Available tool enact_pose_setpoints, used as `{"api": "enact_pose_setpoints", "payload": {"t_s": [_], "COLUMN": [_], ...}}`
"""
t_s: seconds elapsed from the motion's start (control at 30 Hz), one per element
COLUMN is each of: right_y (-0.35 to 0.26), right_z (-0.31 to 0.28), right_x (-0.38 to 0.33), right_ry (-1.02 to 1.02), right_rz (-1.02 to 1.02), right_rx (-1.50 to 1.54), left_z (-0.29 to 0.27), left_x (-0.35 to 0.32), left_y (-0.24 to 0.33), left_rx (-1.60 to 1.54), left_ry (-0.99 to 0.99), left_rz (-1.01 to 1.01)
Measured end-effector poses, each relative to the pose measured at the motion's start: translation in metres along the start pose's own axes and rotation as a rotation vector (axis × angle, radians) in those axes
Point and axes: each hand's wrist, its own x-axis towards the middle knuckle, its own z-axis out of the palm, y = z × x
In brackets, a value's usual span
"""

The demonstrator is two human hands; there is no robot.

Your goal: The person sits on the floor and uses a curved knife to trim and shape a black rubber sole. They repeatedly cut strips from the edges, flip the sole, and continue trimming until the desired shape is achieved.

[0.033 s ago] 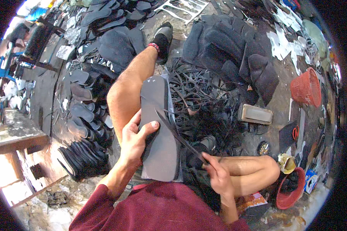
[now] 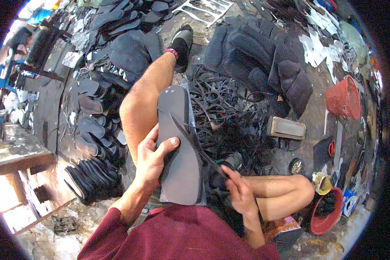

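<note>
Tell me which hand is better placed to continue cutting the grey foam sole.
Probably the right hand: it grips the long dark blade lying across the grey foam sole, while the left hand steadies it.

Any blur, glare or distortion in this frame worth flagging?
Head view: the right hand is motion-blurred, while the left hand and grey sole are sharp; daylight blows out the lower left corner; fisheye bends the edges inside a black rim.

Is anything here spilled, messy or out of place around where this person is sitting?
Yes. A tangled heap of thin black rubber strips sprawls loose on the ground beside the grey foam sole that the left hand steadies. The right hand holds a long dark blade across it. Cut soles lie scattered around.
</note>
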Motion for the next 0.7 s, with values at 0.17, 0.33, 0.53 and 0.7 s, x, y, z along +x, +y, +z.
{"api": "enact_pose_setpoints", "payload": {"t_s": [0.17, 0.33, 0.53, 0.7], "right_y": [-0.010, -0.040, -0.075, -0.037], "right_z": [0.063, 0.053, 0.050, 0.060], "right_x": [0.086, 0.143, 0.092, 0.057], "right_ry": [0.365, 0.421, 0.205, 0.189], "right_rz": [-0.110, -0.261, -0.113, -0.107], "right_rx": [-0.106, 0.047, 0.288, 0.224], "left_z": [0.017, 0.008, -0.009, -0.028], "left_x": [0.006, 0.001, 0.004, 0.003], "left_y": [0.001, -0.007, 0.023, 0.036], "left_rx": [-0.021, 0.078, -0.064, -0.039], "left_ry": [0.019, 0.012, -0.150, -0.284], "left_rz": [0.011, 0.094, 0.079, -0.228]}}
